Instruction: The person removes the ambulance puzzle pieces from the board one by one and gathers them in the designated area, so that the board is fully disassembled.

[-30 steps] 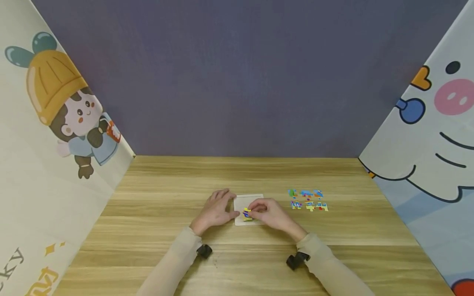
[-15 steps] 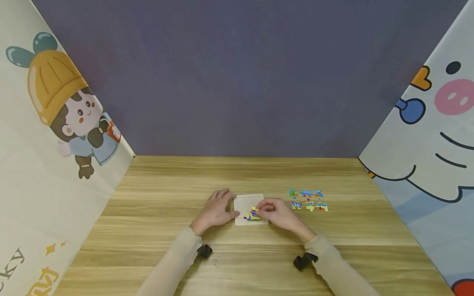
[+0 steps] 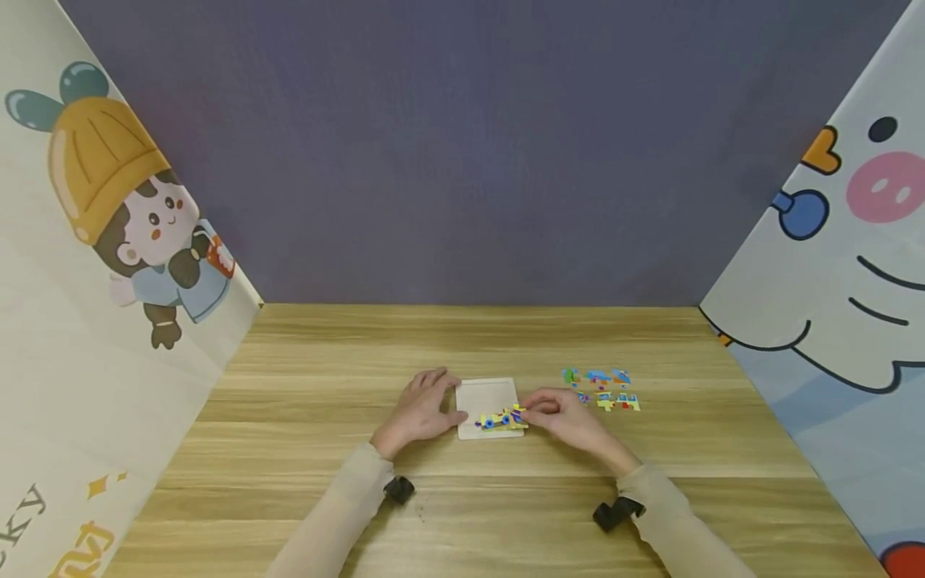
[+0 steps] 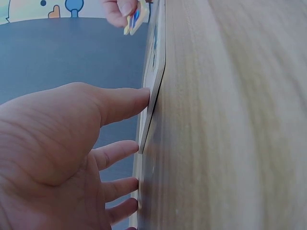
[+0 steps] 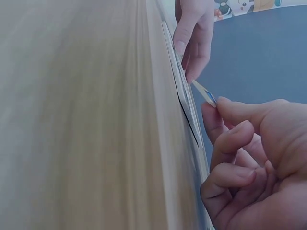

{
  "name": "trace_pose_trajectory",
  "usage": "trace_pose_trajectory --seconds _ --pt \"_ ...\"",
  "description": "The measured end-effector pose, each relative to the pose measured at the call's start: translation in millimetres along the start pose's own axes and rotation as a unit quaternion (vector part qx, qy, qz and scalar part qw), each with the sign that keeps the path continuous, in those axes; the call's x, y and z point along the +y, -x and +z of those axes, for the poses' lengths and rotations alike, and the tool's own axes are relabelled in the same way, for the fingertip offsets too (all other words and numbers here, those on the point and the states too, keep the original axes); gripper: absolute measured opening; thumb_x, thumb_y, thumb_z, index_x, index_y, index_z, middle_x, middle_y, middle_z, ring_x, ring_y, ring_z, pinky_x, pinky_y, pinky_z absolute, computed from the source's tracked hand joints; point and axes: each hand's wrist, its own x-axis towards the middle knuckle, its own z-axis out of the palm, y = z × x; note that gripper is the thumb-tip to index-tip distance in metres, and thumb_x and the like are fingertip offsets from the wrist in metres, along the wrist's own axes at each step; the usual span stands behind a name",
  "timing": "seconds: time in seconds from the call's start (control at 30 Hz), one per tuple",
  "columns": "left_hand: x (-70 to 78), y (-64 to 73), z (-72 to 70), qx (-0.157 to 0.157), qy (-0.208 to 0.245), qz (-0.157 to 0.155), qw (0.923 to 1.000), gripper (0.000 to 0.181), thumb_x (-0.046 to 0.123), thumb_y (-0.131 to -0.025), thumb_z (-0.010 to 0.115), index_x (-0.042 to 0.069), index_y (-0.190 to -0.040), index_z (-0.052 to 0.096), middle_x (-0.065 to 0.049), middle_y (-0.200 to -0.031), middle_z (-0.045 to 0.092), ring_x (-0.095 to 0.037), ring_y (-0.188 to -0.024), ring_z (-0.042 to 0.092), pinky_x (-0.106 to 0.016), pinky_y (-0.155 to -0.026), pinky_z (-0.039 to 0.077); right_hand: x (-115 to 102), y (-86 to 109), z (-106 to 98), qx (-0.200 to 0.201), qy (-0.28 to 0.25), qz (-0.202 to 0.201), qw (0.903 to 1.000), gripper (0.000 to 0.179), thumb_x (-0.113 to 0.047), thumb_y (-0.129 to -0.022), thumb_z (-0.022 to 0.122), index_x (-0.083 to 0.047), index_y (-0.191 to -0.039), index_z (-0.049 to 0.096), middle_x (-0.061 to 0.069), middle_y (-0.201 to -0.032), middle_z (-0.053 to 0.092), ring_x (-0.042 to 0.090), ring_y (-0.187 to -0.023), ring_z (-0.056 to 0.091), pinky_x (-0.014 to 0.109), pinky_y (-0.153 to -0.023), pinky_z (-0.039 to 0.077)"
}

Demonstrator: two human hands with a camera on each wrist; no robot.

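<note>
A pale square puzzle board (image 3: 486,395) lies on the wooden table. My left hand (image 3: 419,411) rests along its left side, with straight fingers near the far corner and the thumb on the near part of the edge. In the left wrist view the thumb (image 4: 125,104) touches the board's rim. Yellow and blue puzzle pieces (image 3: 490,423) form a row along the board's near side. My right hand (image 3: 567,417) pinches a small yellow and blue puzzle piece (image 5: 209,97) between thumb and index finger, over the near right corner. Its other fingers are curled.
Several colourful puzzle pieces (image 3: 598,376) lie in two rows on the table (image 3: 347,345), right of the board. A dark wall (image 3: 462,160) rises behind the table, and printed panels with cartoon figures flank it.
My right hand has moved right across the board with the pinched puzzle piece, revealing the row of pieces. One piece of the near right row looks partly covered now. The left hand stays put.
</note>
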Motion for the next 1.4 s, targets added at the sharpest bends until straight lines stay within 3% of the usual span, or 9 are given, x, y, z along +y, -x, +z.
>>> trace_pose_trajectory --seconds 0.23,0.77,1.03,1.4 --pt "-1.0 -0.3 -0.8 0.000 0.002 0.002 1.0000 0.060 0.035 -0.097 0.074 0.009 -0.149 0.057 -0.025 -0.169 0.035 -0.047 -0.156 0.030 -0.069 -0.128 0.022 9 6.6 -13 0.010 0.006 0.013 0.9998 0.027 -0.026 -0.099 0.078 -0.005 -0.117 0.075 0.011 -0.105 0.081 0.011 -0.075 0.065 0.024 -0.053 0.051" --pt "-0.2 2.0 -3.3 -0.001 0.010 -0.007 0.9999 0.059 0.038 -0.098 0.075 0.013 -0.148 0.058 -0.022 -0.170 0.035 -0.044 -0.157 0.030 -0.066 -0.129 0.022 16 20.1 -32 0.021 -0.001 0.032 0.9993 0.031 -0.023 -0.099 0.077 -0.001 -0.119 0.072 0.014 -0.103 0.080 0.007 -0.057 0.051 0.022 -0.051 0.044" --pt "0.5 2.1 -3.2 -0.002 0.009 -0.008 0.9999 0.059 0.038 -0.098 0.075 0.013 -0.148 0.058 -0.022 -0.170 0.035 -0.044 -0.157 0.030 -0.066 -0.130 0.022 19 28.7 -42 0.032 0.002 0.043 0.9986 0.032 -0.024 -0.099 0.077 -0.002 -0.121 0.072 0.017 -0.115 0.079 0.009 -0.059 0.053 0.024 -0.052 0.046" --pt "-0.1 1.5 -2.5 -0.002 0.009 -0.007 0.9999 0.059 0.039 -0.098 0.075 0.013 -0.148 0.058 -0.022 -0.170 0.035 -0.044 -0.157 0.030 -0.066 -0.130 0.022 34 39.3 -62 0.031 0.028 0.054 0.9976 0.033 -0.024 -0.100 0.076 0.001 -0.121 0.072 0.015 -0.109 0.081 0.008 -0.062 0.057 0.024 -0.055 0.048"
